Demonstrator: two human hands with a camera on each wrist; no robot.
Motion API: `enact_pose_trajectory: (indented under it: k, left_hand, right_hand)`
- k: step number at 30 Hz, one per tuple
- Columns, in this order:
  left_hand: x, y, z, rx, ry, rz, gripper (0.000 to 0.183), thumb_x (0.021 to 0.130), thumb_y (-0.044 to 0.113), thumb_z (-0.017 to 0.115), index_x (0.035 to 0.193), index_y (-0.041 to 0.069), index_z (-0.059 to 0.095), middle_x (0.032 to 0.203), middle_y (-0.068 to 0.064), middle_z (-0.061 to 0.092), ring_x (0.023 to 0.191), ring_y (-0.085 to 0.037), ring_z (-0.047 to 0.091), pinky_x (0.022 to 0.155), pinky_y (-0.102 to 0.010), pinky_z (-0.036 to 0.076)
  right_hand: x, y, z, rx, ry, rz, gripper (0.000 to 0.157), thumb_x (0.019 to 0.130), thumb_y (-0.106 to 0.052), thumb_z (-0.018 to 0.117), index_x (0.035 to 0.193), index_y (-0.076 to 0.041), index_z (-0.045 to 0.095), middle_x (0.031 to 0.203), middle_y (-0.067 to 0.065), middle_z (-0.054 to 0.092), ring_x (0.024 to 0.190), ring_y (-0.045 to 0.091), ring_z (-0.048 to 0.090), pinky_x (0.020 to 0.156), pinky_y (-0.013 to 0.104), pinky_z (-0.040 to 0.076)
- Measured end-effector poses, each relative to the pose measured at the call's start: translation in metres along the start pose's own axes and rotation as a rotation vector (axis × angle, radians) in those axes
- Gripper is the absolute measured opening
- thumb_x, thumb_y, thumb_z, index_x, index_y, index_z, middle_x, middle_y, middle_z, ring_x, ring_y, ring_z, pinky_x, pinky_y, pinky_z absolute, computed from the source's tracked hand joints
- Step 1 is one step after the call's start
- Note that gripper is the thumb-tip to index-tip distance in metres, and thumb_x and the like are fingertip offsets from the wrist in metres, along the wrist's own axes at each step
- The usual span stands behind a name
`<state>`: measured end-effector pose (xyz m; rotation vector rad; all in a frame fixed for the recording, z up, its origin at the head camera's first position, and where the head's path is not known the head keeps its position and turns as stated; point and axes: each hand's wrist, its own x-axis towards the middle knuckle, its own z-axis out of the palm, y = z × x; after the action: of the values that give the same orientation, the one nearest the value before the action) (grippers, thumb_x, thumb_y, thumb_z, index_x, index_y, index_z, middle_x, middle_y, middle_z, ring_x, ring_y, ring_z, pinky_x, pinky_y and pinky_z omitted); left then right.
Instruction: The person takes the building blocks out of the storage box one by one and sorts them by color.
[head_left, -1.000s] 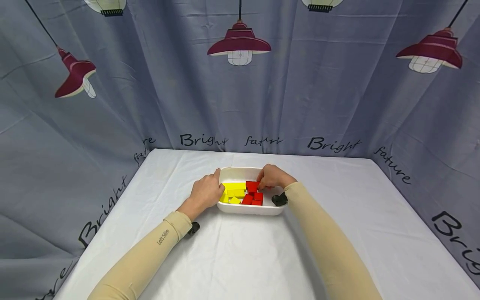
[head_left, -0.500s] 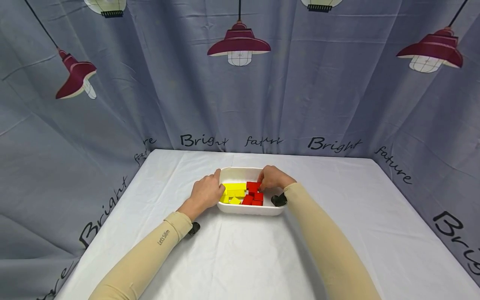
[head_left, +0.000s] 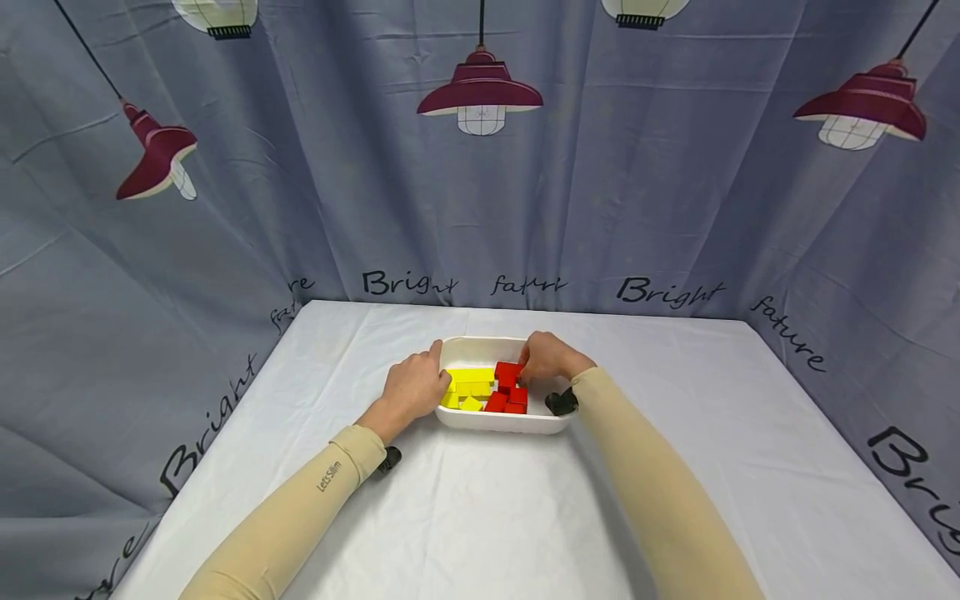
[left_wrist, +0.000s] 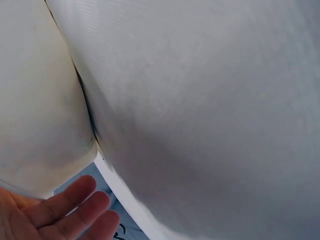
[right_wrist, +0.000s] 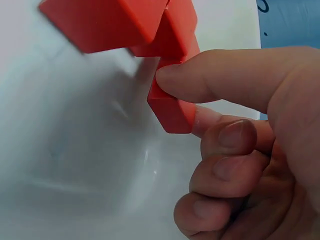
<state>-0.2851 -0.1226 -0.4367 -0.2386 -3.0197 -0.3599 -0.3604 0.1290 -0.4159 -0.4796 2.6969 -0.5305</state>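
Note:
A white oblong tray (head_left: 504,423) holds several yellow blocks (head_left: 476,376) on its left side and several red blocks (head_left: 507,373) right of them. My left hand (head_left: 411,387) grips the tray's left end, thumb over the rim on the inside and other fingers outside. Three of its fingers (left_wrist: 82,205) show beside the tray's outer wall in the left wrist view. Inside the tray at the right, my right hand (head_left: 551,357) pinches a small red block (right_wrist: 172,115) between thumb and index finger, against other red blocks. Its remaining fingers are curled.
The tray stands on a white-clothed table (head_left: 465,517). A grey curtain (head_left: 480,217) printed with lamps and lettering hangs behind and at both sides. Small black devices sit at the left wrist (head_left: 390,459) and right wrist (head_left: 561,403).

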Motion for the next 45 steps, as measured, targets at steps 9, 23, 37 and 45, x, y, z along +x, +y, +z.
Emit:
enact_pose_trajectory:
  k: [9,23,37,45]
  left_hand:
    - [-0.001,0.002,-0.001,-0.025,-0.023,-0.037,0.062,0.100,0.027,0.048,0.156,0.007,0.031,0.130,-0.016,0.064,0.114,-0.030,0.065,0.087,-0.050,0.055]
    - [-0.001,0.002,0.001,-0.032,-0.031,-0.041,0.063,0.099,0.026,0.046,0.157,0.008,0.028,0.125,-0.016,0.066,0.107,-0.029,0.067,0.083,-0.049,0.055]
    - [0.003,-0.002,0.001,-0.090,-0.023,-0.025,0.065,0.098,0.025,0.053,0.157,0.007,0.033,0.137,-0.015,0.062,0.121,-0.031,0.063,0.095,-0.048,0.052]
    - [0.005,-0.005,-0.001,-0.121,-0.014,0.014,0.064,0.098,0.022,0.053,0.156,0.005,0.034,0.136,-0.018,0.063,0.119,-0.032,0.064,0.098,-0.047,0.051]
  right_hand:
    - [-0.009,-0.002,-0.013,-0.014,0.032,-0.015,0.015,0.082,-0.019,0.078,0.091,-0.007,0.075,0.087,0.005,0.069,0.083,0.021,0.058,0.075,0.031,0.049]
    - [-0.033,0.003,-0.046,0.012,0.090,-0.050,0.024,0.083,-0.020,0.078,0.103,-0.006,0.076,0.098,0.005,0.074,0.088,0.023,0.060,0.079,0.036,0.053]
    - [-0.049,0.031,-0.062,0.008,0.136,-0.020,0.029,0.084,-0.019,0.076,0.110,-0.006,0.074,0.094,0.009,0.066,0.086,0.025,0.055,0.070,0.032,0.048]
    - [-0.056,0.061,-0.067,0.048,0.182,-0.010,0.031,0.085,-0.018,0.075,0.111,-0.002,0.073,0.092,0.011,0.065,0.084,0.025,0.054,0.067,0.031,0.045]
